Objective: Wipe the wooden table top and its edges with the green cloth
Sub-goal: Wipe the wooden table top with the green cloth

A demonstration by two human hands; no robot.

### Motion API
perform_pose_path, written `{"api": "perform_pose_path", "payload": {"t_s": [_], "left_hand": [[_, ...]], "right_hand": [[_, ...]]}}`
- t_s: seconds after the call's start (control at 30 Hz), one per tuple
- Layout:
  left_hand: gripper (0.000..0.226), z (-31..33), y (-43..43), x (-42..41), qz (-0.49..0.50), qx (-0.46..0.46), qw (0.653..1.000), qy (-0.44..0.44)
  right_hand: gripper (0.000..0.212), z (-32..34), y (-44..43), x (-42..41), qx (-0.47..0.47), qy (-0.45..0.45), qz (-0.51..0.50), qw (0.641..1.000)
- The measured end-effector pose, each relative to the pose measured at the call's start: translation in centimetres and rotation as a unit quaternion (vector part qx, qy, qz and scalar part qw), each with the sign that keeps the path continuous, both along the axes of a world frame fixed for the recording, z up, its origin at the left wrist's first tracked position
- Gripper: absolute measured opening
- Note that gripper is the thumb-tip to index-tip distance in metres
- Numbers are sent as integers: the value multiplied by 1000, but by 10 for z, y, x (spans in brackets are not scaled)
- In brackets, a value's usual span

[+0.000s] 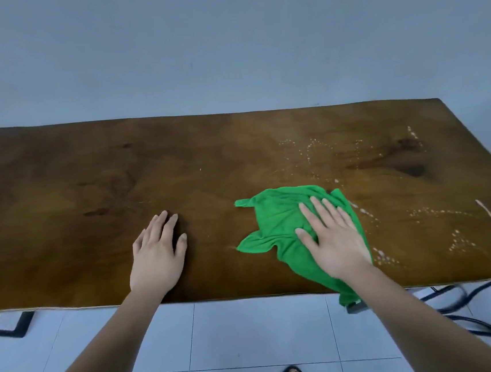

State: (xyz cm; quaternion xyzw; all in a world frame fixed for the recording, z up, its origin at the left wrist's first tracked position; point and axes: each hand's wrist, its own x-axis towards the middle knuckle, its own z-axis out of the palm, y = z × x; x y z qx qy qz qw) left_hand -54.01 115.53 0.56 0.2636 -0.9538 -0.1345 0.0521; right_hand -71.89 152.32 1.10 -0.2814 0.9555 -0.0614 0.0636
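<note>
The right hand (pixel 333 243), grip released, presses flat on the cloth (pixel 274 219) by the counter's (pixel 87 177) front edge. The left hand (pixel 158 254) rests flat, grip released too. Pale specks (pixel 438 212) lie rightward (edges probably undone); the left half looks clean.

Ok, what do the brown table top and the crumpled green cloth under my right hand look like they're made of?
The brown table top looks like wood or veneer, with a dull, worn finish: swirling grain and dark patches show. The crumpled green cloth looks like microfibre or terry: matte, wrinkled, hanging limply over the near edge.
</note>
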Motion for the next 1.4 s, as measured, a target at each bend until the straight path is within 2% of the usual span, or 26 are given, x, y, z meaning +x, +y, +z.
{"api": "perform_pose_path", "payload": {"t_s": [0.17,0.27,0.33,0.53,0.7,0.83,0.93,1.07,1.2,1.4], "left_hand": [[70,0,1,1,-4,0,1000,5],[70,-1,0,1,-5,-5,1000,8],[70,-2,0,2,-6,-7,1000,8],[69,-1,0,3,-8,-11,1000,6],[64,-5,-3,4,-12,-13,1000,22],[66,-10,-4,4,-12,-17,1000,23],[67,-11,-4,3,-7,-16,1000,22],[68,-10,-3,1,-5,-18,1000,16],[69,-9,-3,1,-3,-18,1000,8],[73,-9,-2,0,-1,-23,1000,5]], "right_hand": [[79,8,59,-28,27,-5,-141,990],[76,9,42,-27,24,-16,-227,973],[76,8,14,-17,31,-15,-237,971],[78,6,-95,33,18,-29,-73,997],[76,10,-176,60,11,-44,96,994],[75,14,-208,36,20,-45,162,986],[75,17,-210,6,20,-44,170,984],[74,19,-170,-43,9,-31,108,994],[73,21,-83,-98,13,-14,-1,1000],[75,18,53,-131,27,-13,-188,982]]}}
